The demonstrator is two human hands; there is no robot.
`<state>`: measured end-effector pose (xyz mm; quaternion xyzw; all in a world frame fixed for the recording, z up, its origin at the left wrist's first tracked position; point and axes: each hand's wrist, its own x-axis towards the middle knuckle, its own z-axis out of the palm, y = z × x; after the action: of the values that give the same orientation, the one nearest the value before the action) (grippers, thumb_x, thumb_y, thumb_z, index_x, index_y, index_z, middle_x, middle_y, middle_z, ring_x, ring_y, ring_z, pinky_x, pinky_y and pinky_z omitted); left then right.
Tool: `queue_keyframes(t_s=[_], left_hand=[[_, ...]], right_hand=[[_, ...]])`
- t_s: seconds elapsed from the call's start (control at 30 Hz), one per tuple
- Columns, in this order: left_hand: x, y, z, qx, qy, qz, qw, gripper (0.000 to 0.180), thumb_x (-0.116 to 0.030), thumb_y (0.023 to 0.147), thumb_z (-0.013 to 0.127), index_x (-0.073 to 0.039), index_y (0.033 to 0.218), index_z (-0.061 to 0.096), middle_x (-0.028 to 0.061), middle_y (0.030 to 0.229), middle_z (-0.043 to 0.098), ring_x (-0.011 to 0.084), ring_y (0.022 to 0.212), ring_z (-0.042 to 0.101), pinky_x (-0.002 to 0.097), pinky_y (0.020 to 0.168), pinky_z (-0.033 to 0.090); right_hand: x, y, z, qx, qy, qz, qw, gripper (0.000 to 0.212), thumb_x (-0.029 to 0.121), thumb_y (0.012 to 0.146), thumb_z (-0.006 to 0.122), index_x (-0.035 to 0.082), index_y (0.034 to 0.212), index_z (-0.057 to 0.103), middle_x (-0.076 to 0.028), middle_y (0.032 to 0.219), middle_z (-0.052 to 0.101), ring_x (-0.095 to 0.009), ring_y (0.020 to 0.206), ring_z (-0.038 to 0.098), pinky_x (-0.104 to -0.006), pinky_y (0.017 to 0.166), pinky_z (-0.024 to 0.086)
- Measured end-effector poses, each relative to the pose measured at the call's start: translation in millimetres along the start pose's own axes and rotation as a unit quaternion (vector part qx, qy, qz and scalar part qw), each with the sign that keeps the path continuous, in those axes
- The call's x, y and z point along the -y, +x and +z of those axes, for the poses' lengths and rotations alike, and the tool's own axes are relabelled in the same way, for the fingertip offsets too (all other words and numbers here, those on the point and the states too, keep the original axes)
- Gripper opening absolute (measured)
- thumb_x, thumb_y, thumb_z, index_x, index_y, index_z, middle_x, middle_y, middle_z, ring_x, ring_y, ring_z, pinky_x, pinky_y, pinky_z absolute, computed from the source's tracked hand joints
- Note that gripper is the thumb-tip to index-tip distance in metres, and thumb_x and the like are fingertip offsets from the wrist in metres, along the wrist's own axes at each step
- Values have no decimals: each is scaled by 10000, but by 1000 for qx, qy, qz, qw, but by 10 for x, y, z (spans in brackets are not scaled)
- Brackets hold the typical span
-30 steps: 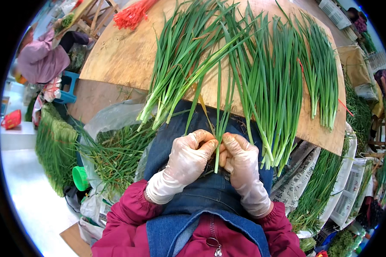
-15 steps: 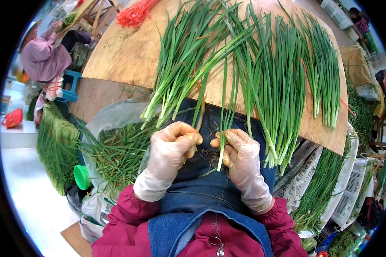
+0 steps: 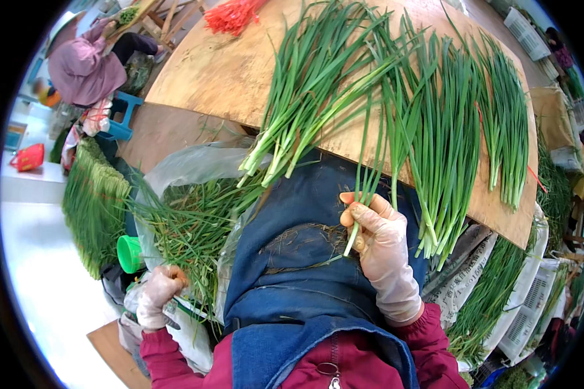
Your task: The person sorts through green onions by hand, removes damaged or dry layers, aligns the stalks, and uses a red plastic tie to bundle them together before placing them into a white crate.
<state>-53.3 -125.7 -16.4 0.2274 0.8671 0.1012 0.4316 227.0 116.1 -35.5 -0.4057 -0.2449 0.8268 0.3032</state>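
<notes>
My right hand [image 3: 377, 236], in a thin whitish glove, pinches a garlic chive stalk [image 3: 350, 243] between thumb and fingers above my lap. Its pale base points down and its green leaves reach up toward the board. My left hand [image 3: 162, 292], gloved too, is out at the left beside a clear plastic bag [image 3: 169, 170] full of loose green leaves [image 3: 191, 227]. Its fingers are curled closed, and whatever they hold is hidden. On the wooden board ahead, a loose pile of chives [image 3: 298, 97] lies at left and a thicker row [image 3: 444, 136] at right.
Red ties [image 3: 232, 18] lie at the board's far edge. A bundle of chives [image 3: 509, 129] tied in red lies at its right side. A green cup [image 3: 130, 253] and a large stack of chives [image 3: 94, 207] stand at left. Beyond them, a person [image 3: 87, 65] sits near a blue stool [image 3: 122, 117].
My left hand has moved from above my lap down to the left, beside the plastic bag. My right hand still pinches the stalk. The whole view has shifted slightly.
</notes>
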Motion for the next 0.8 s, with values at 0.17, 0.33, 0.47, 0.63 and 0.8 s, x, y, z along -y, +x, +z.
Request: queue_keyframes(t_s=[0.17,0.33,0.47,0.63,0.8], left_hand=[[318,273,180,-314,304,152,886,156,-67,675,581,-17,822,588,164,798,574,303,752,569,384,693,457],[-1332,349,798,-243,52,495,833,266,-47,728,597,7,987,567,145,1026,561,265,935,552,315,808,439],[-1878,442,1192,-283,120,444,841,518,-226,720,639,3,1148,456,192,1078,523,331,844,575,342,696,480],[-2112,762,1354,-348,97,473,804,353,-165,728,610,-6,1028,511,172,907,554,312,638,576,345,561,472],[-1664,177,761,-225,133,536,803,168,1,687,569,-22,853,581,117,688,560,254,573,565,314,508,448]], right_hand=[[-55,-28,69,-8,-4,-3,1000,177,93,802,554,-5,948,567,-47,654,575,-31,441,418,-147,394,297],[0,-21,-6,-32,-10,-18,999,169,88,800,551,-4,941,572,-40,649,572,-31,435,412,-145,396,296],[-24,-40,8,-33,-2,-13,999,168,87,804,546,-5,941,572,-40,649,573,-34,435,414,-147,399,301],[-30,-43,12,-22,11,-2,1000,167,89,810,537,-5,944,570,-44,651,573,-37,435,418,-149,399,303],[-26,-6,-33,-37,12,-9,999,169,95,814,534,-1,949,569,-43,650,563,-39,442,415,-147,403,300]])
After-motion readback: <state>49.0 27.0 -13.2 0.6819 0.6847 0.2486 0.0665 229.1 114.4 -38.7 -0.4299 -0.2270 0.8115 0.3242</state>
